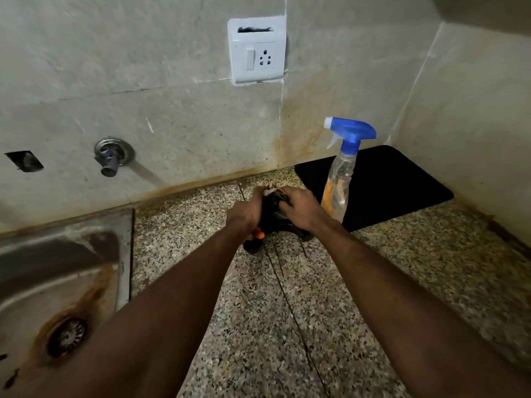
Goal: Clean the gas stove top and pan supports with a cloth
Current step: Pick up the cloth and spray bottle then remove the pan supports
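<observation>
The tiled wall [172, 110] rises behind the spray bottle [340, 179], stained brown along its foot. The speckled granite countertop [316, 297] spreads out under the bottle and toward the camera. A steel sink [43, 268], rusty around its drain [67, 337], lies far to the left of the bottle. A flat black panel [388, 185] with rounded corners lies on the counter directly behind and to the right of the bottle, in the corner of the walls.

Both bare forearms reach in from the near edge and meet just left of the bottle. The left hand [244, 215] and the right hand [301, 209] face each other, and the dark cloth bundle [273, 222] sits between them. Both sets of fingers curl tightly over the bundle's top and close around it. A pale frayed bit shows above the knuckles and a small orange bit shows below the left hand. The bundle's lower edge touches the counter. The right hand is just beside the bottle; whether they touch cannot be told.

A white switch and socket plate [257, 51] is set in the wall high above and left of the bottle. A metal tap fitting [112, 156] juts from the wall well to the left, above the sink.
</observation>
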